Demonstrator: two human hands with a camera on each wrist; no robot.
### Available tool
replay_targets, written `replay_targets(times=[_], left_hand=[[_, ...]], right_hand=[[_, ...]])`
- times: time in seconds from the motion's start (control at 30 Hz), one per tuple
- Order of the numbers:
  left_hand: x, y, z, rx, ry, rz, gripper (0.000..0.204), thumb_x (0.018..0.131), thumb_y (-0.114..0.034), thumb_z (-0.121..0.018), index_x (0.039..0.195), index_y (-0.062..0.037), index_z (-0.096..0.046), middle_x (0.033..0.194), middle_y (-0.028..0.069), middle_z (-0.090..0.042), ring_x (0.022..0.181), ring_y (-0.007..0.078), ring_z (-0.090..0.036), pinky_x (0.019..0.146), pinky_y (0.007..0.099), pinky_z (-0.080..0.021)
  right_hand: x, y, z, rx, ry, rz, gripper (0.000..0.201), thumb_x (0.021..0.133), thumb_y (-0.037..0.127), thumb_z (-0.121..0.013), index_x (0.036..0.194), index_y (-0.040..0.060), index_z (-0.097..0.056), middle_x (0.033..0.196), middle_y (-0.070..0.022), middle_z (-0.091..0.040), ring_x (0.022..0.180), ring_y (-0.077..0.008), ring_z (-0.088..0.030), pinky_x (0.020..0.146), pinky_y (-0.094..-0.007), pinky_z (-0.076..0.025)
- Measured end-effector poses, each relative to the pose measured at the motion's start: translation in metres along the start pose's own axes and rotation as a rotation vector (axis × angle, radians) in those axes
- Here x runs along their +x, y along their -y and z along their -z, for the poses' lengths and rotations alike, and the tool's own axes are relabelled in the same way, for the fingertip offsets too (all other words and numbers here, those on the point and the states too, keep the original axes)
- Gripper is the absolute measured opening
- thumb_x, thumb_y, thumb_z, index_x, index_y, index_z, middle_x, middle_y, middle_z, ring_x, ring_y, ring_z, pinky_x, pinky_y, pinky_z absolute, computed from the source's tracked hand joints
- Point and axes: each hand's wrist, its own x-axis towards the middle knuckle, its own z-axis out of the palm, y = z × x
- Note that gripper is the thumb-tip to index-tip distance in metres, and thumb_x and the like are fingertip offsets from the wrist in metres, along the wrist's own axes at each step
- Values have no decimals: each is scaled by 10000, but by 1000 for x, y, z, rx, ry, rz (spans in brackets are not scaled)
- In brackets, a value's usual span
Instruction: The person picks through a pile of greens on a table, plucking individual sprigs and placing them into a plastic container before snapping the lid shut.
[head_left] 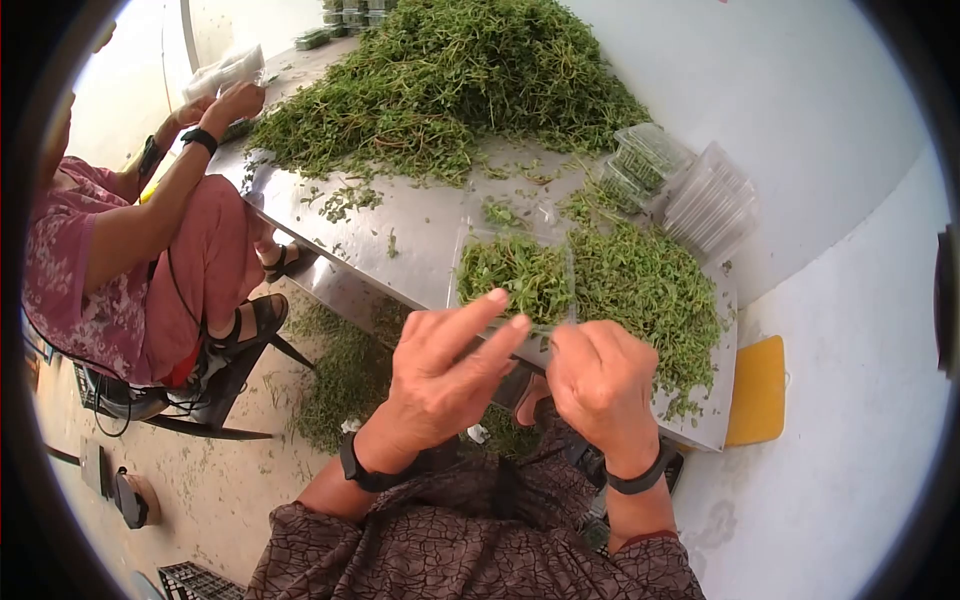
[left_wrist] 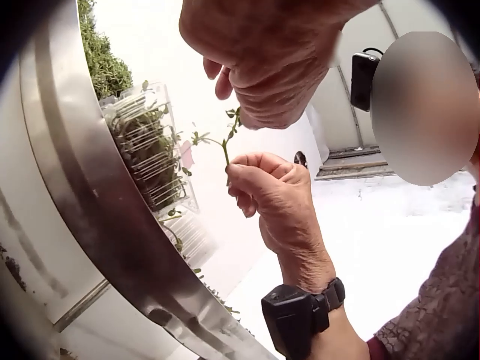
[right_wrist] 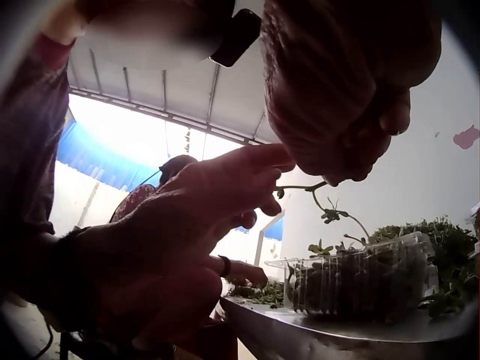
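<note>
A clear plastic box of green sprigs (head_left: 515,278) sits at the table's near edge, just beyond both hands. My right hand (head_left: 605,390) pinches a thin leafy stem (left_wrist: 226,154) between thumb and fingers; the left wrist view shows this right hand (left_wrist: 277,202) from the side. Close by on the left is my left hand (head_left: 435,385), its index and middle fingers extended and slightly blurred. In the right wrist view, one end of the stem lies at the fingertips of this left hand (right_wrist: 195,191); whether they touch it is unclear.
Loose greens (head_left: 645,300) lie right of the box, with a large heap (head_left: 480,80) behind. Stacked empty lids or trays (head_left: 712,205) and filled boxes (head_left: 640,165) stand at the right by the wall. Another person (head_left: 150,260) sits at the left; a yellow board (head_left: 757,390) is at the right.
</note>
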Motion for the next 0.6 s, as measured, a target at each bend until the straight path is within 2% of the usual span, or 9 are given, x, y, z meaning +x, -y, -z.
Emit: replay_targets(times=[0.03,0.07,0.13,0.37,0.43,0.47,0.53,0.57,0.6], left_hand=[[2,-1,-1,23,55,-16,455,622,-25,-766,1068,-67,-688,1222,99,-631,788,207,-621,695,330,-459],[1,-1,-2,22,57,-16,455,622,-25,-766,1068,-67,-688,1222,99,-631,788,207,-621,695,330,-459],[0,-1,-4,12,166,9,456,620,-28,-769,1067,-77,-690,1272,104,-618,738,178,-600,661,309,-443],[-2,-1,-1,-185,185,18,404,590,2,-767,971,-79,-657,1251,113,-633,634,173,-566,585,311,-442],[-3,-6,-1,-216,226,27,391,587,21,-760,941,-74,-624,1101,94,-680,631,190,-584,551,328,-442],[-4,-7,-2,-211,231,27,391,587,21,-760,941,-74,-624,1101,94,-680,631,190,-584,551,328,-442],[-7,-10,-4,-285,226,21,397,597,40,-747,953,-69,-611,913,55,-677,637,211,-598,541,330,-442],[-4,-14,0,-305,259,29,315,673,49,-685,969,-23,-605,817,89,-646,628,249,-605,535,333,-448],[-3,-16,-1,-294,258,35,315,673,49,-685,969,-23,-605,817,89,-646,628,249,-605,535,333,-448]], right_hand=[[-1,2,3,7,-1,22,214,637,-1,-709,785,59,-566,699,-52,-487,619,-230,-557,498,-339,-442],[-2,4,6,14,-2,43,225,634,2,-713,814,55,-589,709,-45,-489,620,-220,-555,494,-331,-439],[-6,6,12,21,-17,54,242,635,5,-717,845,49,-606,720,-40,-493,617,-212,-551,493,-326,-439],[-19,10,20,81,0,24,273,644,21,-725,901,43,-635,759,-30,-516,617,-194,-557,507,-312,-460],[-24,10,18,87,-11,17,278,644,27,-728,905,43,-636,794,-38,-550,635,-197,-580,519,-311,-472],[-26,10,17,92,-17,12,282,643,32,-731,909,43,-637,829,-46,-585,653,-200,-602,531,-310,-485],[-28,13,17,111,-33,-13,285,650,24,-734,919,36,-642,873,-64,-611,675,-209,-623,543,-311,-497],[-29,15,17,121,-45,-39,288,657,15,-738,929,30,-647,917,-81,-638,698,-218,-644,554,-311,-508],[-32,16,14,132,-44,-32,288,657,15,-738,929,30,-647,917,-81,-638,698,-218,-644,554,-311,-508]])
